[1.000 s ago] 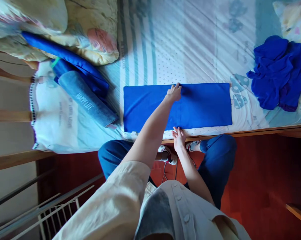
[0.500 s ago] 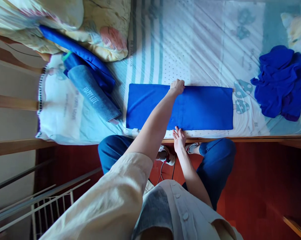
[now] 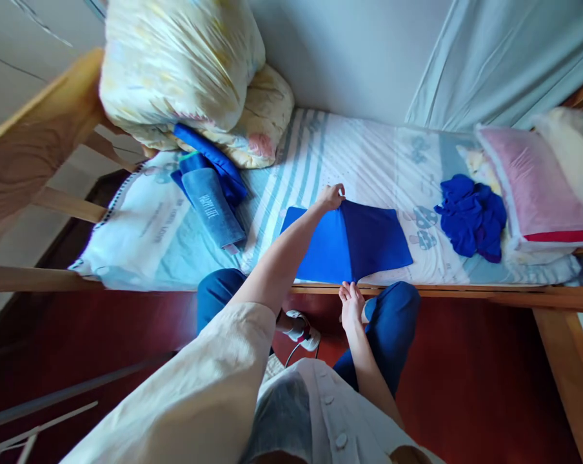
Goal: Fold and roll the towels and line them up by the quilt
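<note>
A blue cloth (image 3: pixel 373 238) lies on the bed's near edge, its middle raised in a ridge running front to back. My left hand (image 3: pixel 332 196) pinches the far edge of the cloth at the ridge's top. At the near edge, my right hand (image 3: pixel 352 303) has its thumb and fingertips at the other end of the ridge, closed on the cloth, palm turned up. A crumpled blue cloth (image 3: pixel 473 216) lies to the right. On the left sit a rolled grey-blue towel (image 3: pixel 211 206) with white lettering and folded blue cloths (image 3: pixel 231 180).
The patterned bed sheet (image 3: pixel 364 154) runs across the view. A bundled floral quilt (image 3: pixel 185 58) stands at the back left, a pink pillow (image 3: pixel 553 180) at the right. Wooden bed rails (image 3: pixel 69 203) are on the left, and a metal rack (image 3: pixel 30 432) stands at the lower left.
The flat cloth's middle has been lifted into a ridge between my hands. My left hand has risen with its far edge. The view has tilted up, showing the wall and pillows.
</note>
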Available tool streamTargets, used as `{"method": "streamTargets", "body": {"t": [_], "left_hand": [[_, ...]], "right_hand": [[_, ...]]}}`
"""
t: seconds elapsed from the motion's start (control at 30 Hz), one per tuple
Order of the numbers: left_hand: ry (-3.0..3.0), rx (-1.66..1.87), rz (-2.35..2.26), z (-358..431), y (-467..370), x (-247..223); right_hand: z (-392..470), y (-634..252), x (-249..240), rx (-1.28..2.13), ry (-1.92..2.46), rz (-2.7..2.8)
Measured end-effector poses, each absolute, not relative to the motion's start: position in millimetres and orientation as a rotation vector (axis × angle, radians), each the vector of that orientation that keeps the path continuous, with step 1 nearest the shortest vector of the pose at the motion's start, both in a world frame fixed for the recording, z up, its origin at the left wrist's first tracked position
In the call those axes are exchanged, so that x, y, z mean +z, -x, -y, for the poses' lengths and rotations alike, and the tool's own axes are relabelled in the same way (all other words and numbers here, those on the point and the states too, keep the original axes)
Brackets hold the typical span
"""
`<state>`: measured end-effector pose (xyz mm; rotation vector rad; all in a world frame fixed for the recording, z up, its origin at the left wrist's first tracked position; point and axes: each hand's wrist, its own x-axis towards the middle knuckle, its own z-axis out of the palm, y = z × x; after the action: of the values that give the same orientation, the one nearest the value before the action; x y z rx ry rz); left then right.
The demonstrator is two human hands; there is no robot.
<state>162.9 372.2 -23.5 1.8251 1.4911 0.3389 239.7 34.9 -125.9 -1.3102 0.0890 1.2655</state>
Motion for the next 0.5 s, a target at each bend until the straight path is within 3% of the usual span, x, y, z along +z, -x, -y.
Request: {"method": "streamTargets", "body": {"t": [0.27,0.5], "left_hand": [[-1.718,0.553,-1.283,-340.5,-142.0,61.5],[-1.526,0.940,-1.119,-316.5,-115.0,136.8]], "right_hand": [[-30.6,-305.6,-84.0,0.964,1.392,0.397],[-62.4,-369.1,16.5,0.683,1.402,0.620]]}}
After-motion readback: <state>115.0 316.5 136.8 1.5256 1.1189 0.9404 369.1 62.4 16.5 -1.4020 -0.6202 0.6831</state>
